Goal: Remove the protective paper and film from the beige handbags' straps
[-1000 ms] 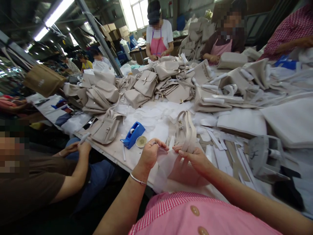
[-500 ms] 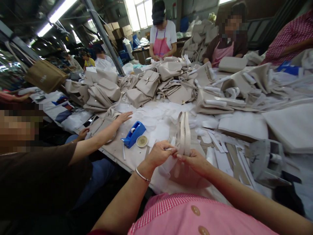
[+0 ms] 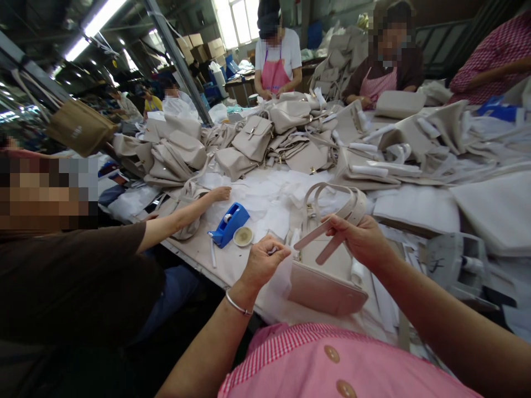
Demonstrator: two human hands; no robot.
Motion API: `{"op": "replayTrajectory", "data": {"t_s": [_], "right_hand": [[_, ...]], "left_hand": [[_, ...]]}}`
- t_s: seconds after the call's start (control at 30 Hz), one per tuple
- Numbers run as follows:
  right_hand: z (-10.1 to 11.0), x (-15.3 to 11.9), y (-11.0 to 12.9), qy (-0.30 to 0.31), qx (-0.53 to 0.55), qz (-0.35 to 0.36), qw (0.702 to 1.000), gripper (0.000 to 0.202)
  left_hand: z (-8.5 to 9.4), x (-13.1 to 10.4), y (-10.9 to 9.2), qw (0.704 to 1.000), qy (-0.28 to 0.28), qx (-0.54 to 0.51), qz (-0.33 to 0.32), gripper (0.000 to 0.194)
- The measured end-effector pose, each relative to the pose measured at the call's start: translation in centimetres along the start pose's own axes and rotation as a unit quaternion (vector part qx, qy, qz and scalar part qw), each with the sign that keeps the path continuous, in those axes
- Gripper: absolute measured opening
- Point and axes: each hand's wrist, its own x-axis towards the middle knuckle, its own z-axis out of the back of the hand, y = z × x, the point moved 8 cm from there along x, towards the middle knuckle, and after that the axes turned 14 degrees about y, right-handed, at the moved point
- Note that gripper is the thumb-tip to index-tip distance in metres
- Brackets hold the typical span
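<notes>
A pair of beige straps (image 3: 312, 234) is gripped in my right hand (image 3: 367, 240), their loops curving up and their free ends pointing down and left. Below them a beige handbag (image 3: 327, 291) lies on the table in front of me. My left hand (image 3: 264, 261), with a silver bangle at the wrist, is closed in a pinch just left of the bag. What its fingers hold, if anything, I cannot make out. Thin white wrapping (image 3: 279, 284) hangs between that hand and the bag.
Left of my hands are a blue tape dispenser (image 3: 228, 224) and a small round dish (image 3: 243, 236). A grey tape dispenser (image 3: 454, 268) stands at right. Piled handbags (image 3: 251, 138) cover the far side. A co-worker's hand (image 3: 219, 193) reaches over the table from the left.
My right hand has moved up and right with the straps, apart from my left hand. The strap ends have swung out and more of the handbag shows. The co-worker's arm has shifted right.
</notes>
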Motion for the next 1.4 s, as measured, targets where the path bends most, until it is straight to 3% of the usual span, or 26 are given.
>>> {"op": "replayTrajectory", "data": {"t_s": [0.6,0.83,0.9,1.07,1.27,1.37,1.4], "right_hand": [[-1.4,0.0,0.3,0.005,-0.104,0.024,0.994,0.038],[-5.9,-1.2,-4.6,0.143,-0.093,-0.058,0.984,0.039],[-5.3,-0.9,-5.1,0.126,-0.078,-0.072,0.986,0.039],[-2.6,0.7,-4.7,0.035,0.103,-0.096,0.989,0.044],[-3.9,-1.0,-5.1,0.090,-0.067,-0.076,0.991,0.046],[-2.3,-2.2,-4.9,0.059,-0.070,-0.074,0.993,0.060],[-2.1,-2.4,-4.7,0.079,-0.069,-0.072,0.992,0.064]], "left_hand": [[-0.3,-0.2,0.2,1.000,-0.008,0.004,0.026,0.012],[-1.4,0.3,-1.1,0.999,0.025,0.026,-0.006,0.019],[-1.9,0.2,-1.2,0.999,0.046,0.022,-0.004,0.019],[-2.3,0.1,-0.1,0.996,0.059,0.017,0.060,0.013],[-3.2,1.6,-0.8,0.994,0.087,0.030,0.062,0.021],[-3.0,2.1,-0.5,0.990,0.067,0.067,0.105,0.028],[-2.7,2.4,-0.1,0.988,0.047,0.077,0.123,0.029]]}}
